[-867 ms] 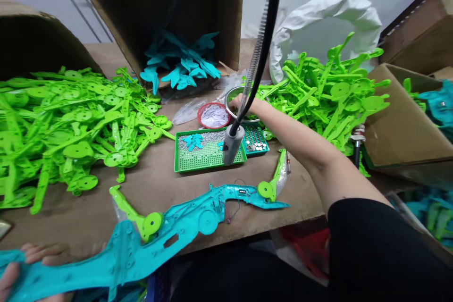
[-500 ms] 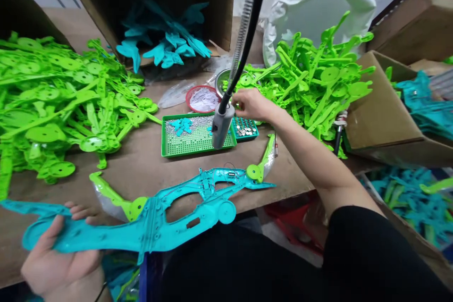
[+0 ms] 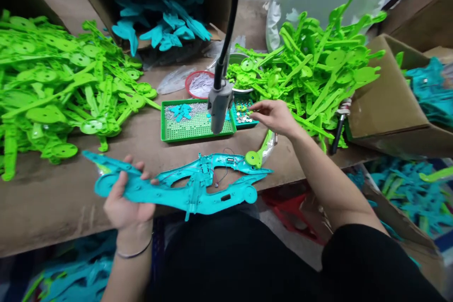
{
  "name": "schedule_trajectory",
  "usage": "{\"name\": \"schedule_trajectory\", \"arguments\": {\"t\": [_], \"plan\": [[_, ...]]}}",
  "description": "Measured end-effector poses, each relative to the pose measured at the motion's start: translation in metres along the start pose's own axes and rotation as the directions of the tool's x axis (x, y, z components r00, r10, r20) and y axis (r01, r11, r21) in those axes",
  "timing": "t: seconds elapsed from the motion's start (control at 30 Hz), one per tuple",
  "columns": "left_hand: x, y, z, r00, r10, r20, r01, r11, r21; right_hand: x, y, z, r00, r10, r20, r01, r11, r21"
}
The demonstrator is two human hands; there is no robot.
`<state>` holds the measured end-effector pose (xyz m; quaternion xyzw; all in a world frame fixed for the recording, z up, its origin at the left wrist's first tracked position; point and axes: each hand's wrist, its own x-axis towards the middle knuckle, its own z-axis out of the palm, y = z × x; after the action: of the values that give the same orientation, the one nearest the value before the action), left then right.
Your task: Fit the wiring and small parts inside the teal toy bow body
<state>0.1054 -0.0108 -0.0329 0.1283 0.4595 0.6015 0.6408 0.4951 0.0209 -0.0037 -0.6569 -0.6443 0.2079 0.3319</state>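
My left hand (image 3: pixel 129 198) is closed round the left end of a long turquoise plastic shell half (image 3: pixel 212 200), held tilted above the table's front edge. Behind that shell lies a matching turquoise shell (image 3: pixel 184 170), with thin wires and a small dark component inside. A lime green curved piece (image 3: pixel 253 158) is attached at its right end. My right hand (image 3: pixel 278 115) is over the right edge of a small teal tray (image 3: pixel 246 125) of silvery discs. Its thumb and fingertips are slightly apart, beside small yellow-green bits on the discs.
A green perforated tray (image 3: pixel 198 138) holds small metal parts and turquoise pieces. A grey tool (image 3: pixel 220 106) hangs over it. Lime green parts heap at left (image 3: pixel 71 85) and right (image 3: pixel 318 66). Cardboard boxes (image 3: pixel 385 99) and a red basket (image 3: pixel 189 78) of pale strips stand around.
My right hand has come from the bowl at the back toward me, over the small tray, where yellow-green bits now show. My left hand has shifted the held shell rightward and farther from me.
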Motion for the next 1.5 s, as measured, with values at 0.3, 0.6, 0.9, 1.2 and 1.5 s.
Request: {"name": "schedule_trajectory", "arguments": {"t": [0.3, 0.6, 0.9, 1.2, 1.5], "plan": [[-0.032, -0.053, 0.043, 0.95, -0.253, 0.182, 0.261, 0.965, -0.025, -0.058, -0.111, 0.054, 0.951, -0.273, 0.147, 0.244, 0.951, 0.188], [-0.045, -0.071, 0.046, 0.948, -0.278, 0.157, 0.289, 0.956, -0.053, -0.043, -0.139, 0.1, 0.899, -0.412, 0.147, 0.369, 0.895, 0.252], [-0.046, -0.075, 0.045, 0.96, -0.23, 0.162, 0.241, 0.969, -0.047, -0.049, -0.138, 0.109, 0.92, -0.373, 0.115, 0.347, 0.917, 0.199], [-0.049, -0.078, 0.045, 0.965, -0.223, 0.14, 0.227, 0.974, -0.016, -0.052, -0.141, 0.105, 0.922, -0.375, 0.102, 0.353, 0.918, 0.182], [-0.058, -0.08, 0.054, 0.988, -0.11, 0.11, 0.105, 0.993, 0.049, -0.058, -0.133, 0.112, 0.942, -0.296, 0.16, 0.253, 0.936, 0.244]]}}
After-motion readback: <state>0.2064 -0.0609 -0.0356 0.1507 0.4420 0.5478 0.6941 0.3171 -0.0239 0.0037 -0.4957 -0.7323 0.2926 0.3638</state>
